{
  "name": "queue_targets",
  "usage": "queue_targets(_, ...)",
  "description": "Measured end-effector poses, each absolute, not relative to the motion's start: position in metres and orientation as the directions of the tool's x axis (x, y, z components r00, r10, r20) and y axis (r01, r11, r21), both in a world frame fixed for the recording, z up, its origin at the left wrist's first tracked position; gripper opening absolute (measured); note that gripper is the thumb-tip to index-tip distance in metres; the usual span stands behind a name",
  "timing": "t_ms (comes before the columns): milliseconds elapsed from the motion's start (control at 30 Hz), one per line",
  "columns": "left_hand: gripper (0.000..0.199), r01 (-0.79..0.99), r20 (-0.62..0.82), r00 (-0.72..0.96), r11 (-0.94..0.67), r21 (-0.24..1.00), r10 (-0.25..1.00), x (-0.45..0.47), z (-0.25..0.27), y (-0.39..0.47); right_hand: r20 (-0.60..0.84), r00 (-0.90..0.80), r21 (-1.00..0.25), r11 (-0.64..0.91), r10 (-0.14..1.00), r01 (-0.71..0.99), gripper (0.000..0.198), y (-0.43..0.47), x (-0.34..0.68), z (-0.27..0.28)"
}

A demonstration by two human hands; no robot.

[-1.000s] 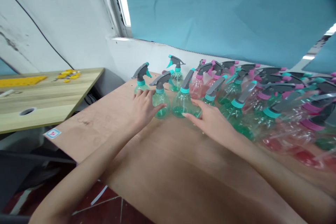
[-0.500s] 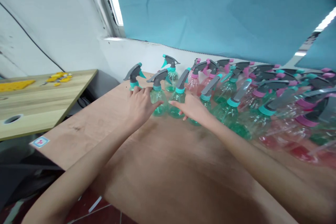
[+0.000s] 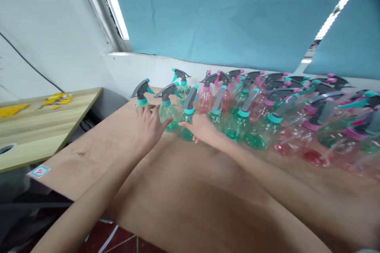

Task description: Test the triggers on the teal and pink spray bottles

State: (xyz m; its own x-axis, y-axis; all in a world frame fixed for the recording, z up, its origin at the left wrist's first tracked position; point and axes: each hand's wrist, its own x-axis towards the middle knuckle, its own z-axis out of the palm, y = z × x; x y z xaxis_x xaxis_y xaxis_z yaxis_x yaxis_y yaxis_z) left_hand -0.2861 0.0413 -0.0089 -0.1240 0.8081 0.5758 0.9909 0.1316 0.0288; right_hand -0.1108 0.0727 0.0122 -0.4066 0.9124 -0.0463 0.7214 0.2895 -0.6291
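Note:
Green clear spray bottles with grey trigger heads and teal collars stand upright near the table's far left end. My left hand [image 3: 151, 125] is open against a front spray bottle [image 3: 168, 111], its thumb stretched across the lower body and its fingers over the leftmost spray bottle [image 3: 141, 102]. Beside it my right hand [image 3: 202, 127] is open, its thumb out in front of another green spray bottle [image 3: 187, 118]. The fingers of that hand are partly hidden behind the palm. Another green spray bottle [image 3: 183, 91] stands just behind these.
A dense group of pink spray bottles [image 3: 205, 101] and green spray bottles [image 3: 237, 124] fills the table's right side, along the wall. Left of the brown table [image 3: 97, 146] is a lower wooden desk [image 3: 53, 118] with yellow pieces [image 3: 57, 99]. A blue sheet [image 3: 222, 16] covers the window.
The view has turned a little to the right, so everything sits further left. Both hands keep about the same place against the front green bottles.

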Motion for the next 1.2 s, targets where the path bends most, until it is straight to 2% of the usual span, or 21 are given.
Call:
queue_targets(67,0.056,0.99,0.623,-0.137,0.123,0.065,0.77,-0.283,-0.011,0.031,-0.015,-0.41,-0.605,0.318,0.912,0.729,0.059,0.058,-0.104,0.013)
queue_targets(167,0.044,0.97,0.626,-0.205,0.07,0.233,0.753,-0.271,-0.014,0.008,0.05,-0.422,-0.557,0.376,0.905,0.74,0.058,0.031,-0.088,0.008)
queue_targets(300,0.04,0.839,0.446,-0.236,-0.05,0.541,0.863,-0.239,-0.021,-0.029,0.155,-0.474,-0.433,0.491,0.867,0.756,0.06,-0.003,-0.053,-0.003)
queue_targets(367,0.04,0.727,0.365,-0.157,-0.143,0.671,0.918,-0.218,-0.025,-0.048,0.198,-0.484,-0.377,0.522,0.852,0.765,0.063,-0.018,-0.031,-0.008)
queue_targets(433,0.039,0.65,0.247,-0.075,-0.14,0.747,0.966,-0.198,-0.027,-0.064,0.221,-0.491,-0.354,0.538,0.843,0.765,0.062,-0.028,-0.008,-0.011)
queue_targets(500,0.041,0.622,0.114,0.028,-0.107,0.775,0.993,-0.179,-0.028,-0.074,0.213,-0.478,-0.362,0.523,0.852,0.772,0.057,-0.035,0.015,-0.014)
queue_targets(567,0.043,0.584,0.077,0.101,-0.122,0.802,0.992,-0.161,-0.027,-0.076,0.207,-0.445,-0.365,0.491,0.871,0.791,0.054,-0.039,0.037,-0.017)
queue_targets(733,0.053,0.519,0.152,0.201,-0.236,0.821,0.968,-0.107,-0.019,-0.056,0.207,-0.383,-0.425,0.435,0.9,0.794,0.058,-0.041,0.092,-0.023)
queue_targets(833,0.065,0.507,0.146,0.284,-0.277,0.816,0.948,-0.067,-0.009,-0.044,0.203,-0.358,-0.48,0.411,0.911,0.775,0.054,-0.042,0.123,-0.026)
queue_targets(933,0.07,0.481,0.201,0.335,-0.35,0.804,0.921,-0.027,0.001,-0.035,0.218,-0.336,-0.488,0.4,0.916,0.776,0.052,-0.045,0.146,-0.028)
queue_targets(1000,0.067,0.435,0.258,0.341,-0.395,0.81,0.904,-0.005,0.005,-0.029,0.24,-0.314,-0.471,0.393,0.919,0.79,0.054,-0.047,0.156,-0.029)
queue_targets(1200,0.038,0.266,0.326,0.404,-0.45,0.853,0.855,0.033,0.002,-0.011,0.321,-0.28,-0.405,0.398,0.905,0.823,0.054,-0.05,0.168,-0.035)
